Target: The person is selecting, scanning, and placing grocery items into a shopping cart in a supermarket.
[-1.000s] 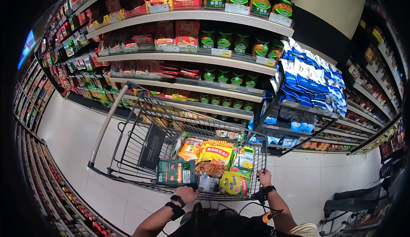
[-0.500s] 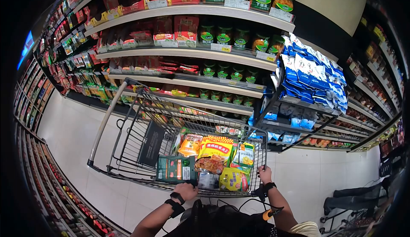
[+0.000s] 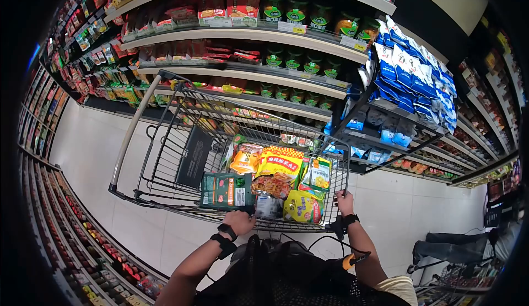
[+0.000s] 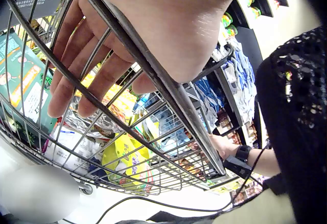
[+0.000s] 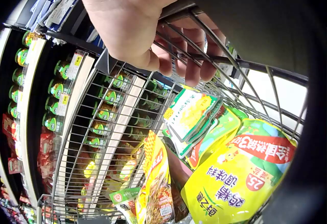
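Observation:
A wire shopping cart [image 3: 194, 154] stands in front of the body, its handle to the left. My left hand [image 3: 238, 221] rests on the near side rim; in the left wrist view its loosely straight fingers [image 4: 97, 73] hang inside the wires. At the cart's right end, my right hand [image 3: 345, 202] grips the rim, fingers curled over the wire in the right wrist view. Inside lie a dark green package [image 3: 226, 190], an orange-and-white pack [image 3: 246, 157], a large yellow food packet [image 3: 278, 168], a white-and-green packet [image 3: 317, 174] and a yellow seasoning pouch [image 5: 240, 173].
Beyond the cart runs a shelf unit with rows of green-lidded jars [image 3: 296, 13] and red packets [image 3: 244, 3]. A rack of blue-and-white bags [image 3: 410, 77] juts out at the right. More shelves [image 3: 60, 229] line the left; a person's legs [image 3: 449, 248] show at lower right.
The head view has tilted down, so shelves, cart and hands all sit higher in it. Both hands stay at the same places on the cart, and its contents lie as before.

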The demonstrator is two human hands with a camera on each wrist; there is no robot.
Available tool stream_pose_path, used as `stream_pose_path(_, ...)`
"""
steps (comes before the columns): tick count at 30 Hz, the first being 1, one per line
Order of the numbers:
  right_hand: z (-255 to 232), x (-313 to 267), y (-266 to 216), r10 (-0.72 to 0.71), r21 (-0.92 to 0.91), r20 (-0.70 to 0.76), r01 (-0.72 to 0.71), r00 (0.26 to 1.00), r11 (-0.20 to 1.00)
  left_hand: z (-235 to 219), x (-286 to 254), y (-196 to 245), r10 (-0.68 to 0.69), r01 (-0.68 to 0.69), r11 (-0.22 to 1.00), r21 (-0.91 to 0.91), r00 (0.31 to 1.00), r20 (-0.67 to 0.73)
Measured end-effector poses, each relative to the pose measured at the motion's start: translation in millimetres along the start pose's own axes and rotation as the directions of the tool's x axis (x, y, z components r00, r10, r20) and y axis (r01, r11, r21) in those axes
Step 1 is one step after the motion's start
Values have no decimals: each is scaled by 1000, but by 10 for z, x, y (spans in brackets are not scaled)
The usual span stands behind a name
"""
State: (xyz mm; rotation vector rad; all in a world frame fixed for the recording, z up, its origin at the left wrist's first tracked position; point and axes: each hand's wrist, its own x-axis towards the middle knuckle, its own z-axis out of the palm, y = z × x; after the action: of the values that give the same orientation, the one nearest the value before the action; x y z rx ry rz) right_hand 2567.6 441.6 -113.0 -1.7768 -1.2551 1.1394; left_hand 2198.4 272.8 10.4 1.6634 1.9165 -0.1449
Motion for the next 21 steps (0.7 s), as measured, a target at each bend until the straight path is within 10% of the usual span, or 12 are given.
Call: stream_pose_path(21, -23, 65, 169, -50, 1, 11, 50, 999, 999, -22, -5, 33, -14, 14, 1000, 7, 1000, 6)
